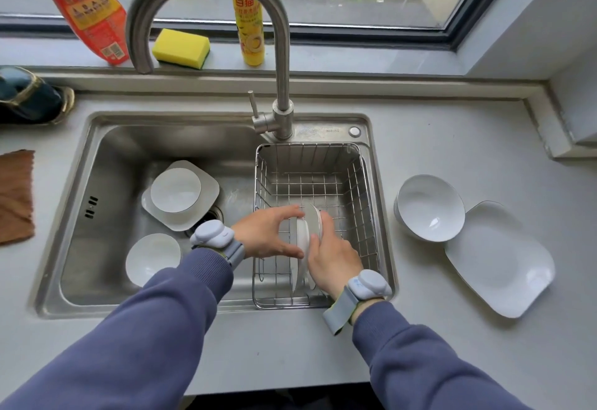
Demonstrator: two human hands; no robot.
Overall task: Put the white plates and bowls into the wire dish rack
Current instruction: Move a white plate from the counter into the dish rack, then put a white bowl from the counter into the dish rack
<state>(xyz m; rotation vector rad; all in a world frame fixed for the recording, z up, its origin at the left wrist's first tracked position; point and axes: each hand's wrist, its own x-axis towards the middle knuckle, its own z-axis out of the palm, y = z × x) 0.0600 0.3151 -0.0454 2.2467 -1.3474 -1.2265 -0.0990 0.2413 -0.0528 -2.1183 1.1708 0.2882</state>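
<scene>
The wire dish rack (352,164) sits in the right part of the steel sink (106,151). At its front left, white dishes (302,238) stand on edge. My left hand (268,235) grips them from the left and my right hand (332,254) holds them from the right. In the sink lie a white bowl (176,190) on a white square plate (210,188), and another white bowl (151,258) nearer me. On the counter to the right stand stacked white bowls (429,207) and a white square plate (499,258).
The curved tap (281,54) rises behind the rack. A yellow sponge (181,48), a red bottle (87,12) and a yellow bottle (250,31) stand on the window sill. A brown cloth (14,196) lies on the left counter, a dark object (29,96) behind it.
</scene>
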